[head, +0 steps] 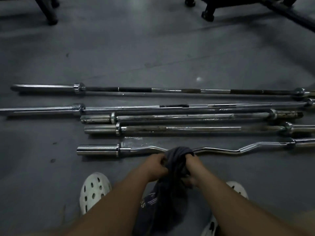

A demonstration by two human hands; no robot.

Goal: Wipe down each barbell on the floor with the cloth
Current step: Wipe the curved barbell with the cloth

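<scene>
Several chrome barbells lie side by side on the grey floor [153, 48]. Nearest me is a wavy curl bar [221, 150], behind it two short straight bars [196, 128] [187, 116], then two long bars [119, 108] [51, 87]. My left hand [157, 166] and my right hand [191, 169] both grip a dark grey cloth [175, 160], bunched between them just above the curl bar's middle. The cloth's loose end hangs down between my forearms. Whether the cloth touches the bar I cannot tell.
My white perforated clogs [93, 189] [238, 188] stand on the floor close to the curl bar. A wet patch [133, 140] shines by the curl bar's left collar. Black equipment legs [49, 12] and wheeled feet [208, 14] stand at the far edge.
</scene>
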